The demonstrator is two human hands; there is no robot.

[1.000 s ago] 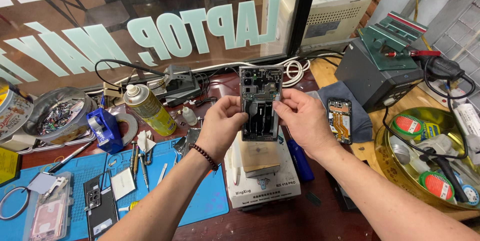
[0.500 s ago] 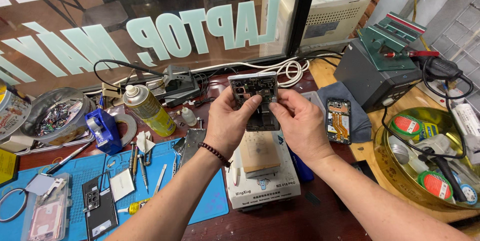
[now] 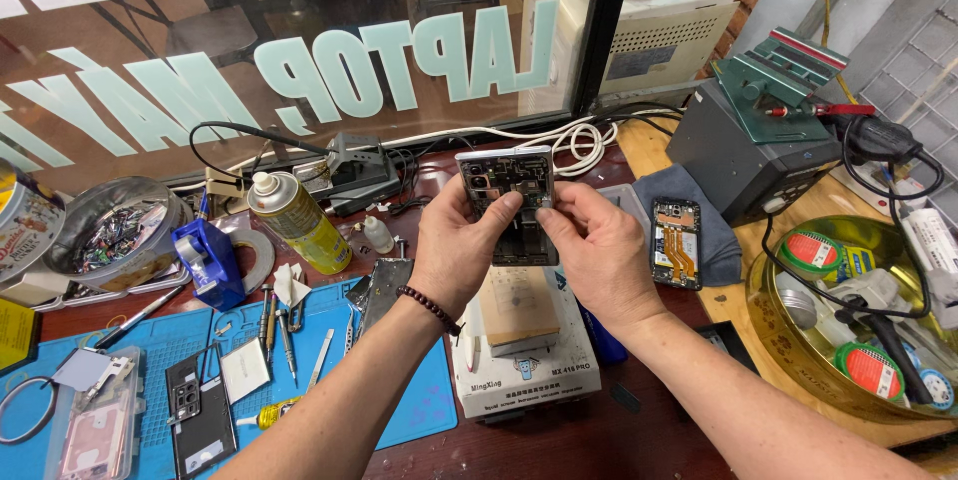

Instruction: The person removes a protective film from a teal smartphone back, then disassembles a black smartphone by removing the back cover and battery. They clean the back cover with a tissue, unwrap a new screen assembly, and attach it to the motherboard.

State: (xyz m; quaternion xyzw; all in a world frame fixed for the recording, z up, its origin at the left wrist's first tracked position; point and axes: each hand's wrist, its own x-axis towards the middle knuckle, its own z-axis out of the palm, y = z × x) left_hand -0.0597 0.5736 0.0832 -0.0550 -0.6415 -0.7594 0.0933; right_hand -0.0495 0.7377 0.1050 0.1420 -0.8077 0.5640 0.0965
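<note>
Gripping opened phone (image 3: 509,203), 2 hands (image 3: 529,250).

Pale-green window sign (image 3: 399,66) at back; yellow spray-can label (image 3: 304,231) left-centre.

Both forearms reach in from the bottom edge and converge at centre. Left hand (image 3: 461,252) raised, back to the camera, fingers curled, thumb pressing up and inward. Right hand (image 3: 597,250) mirrors it, thumb tip close beside the left thumb.
</note>
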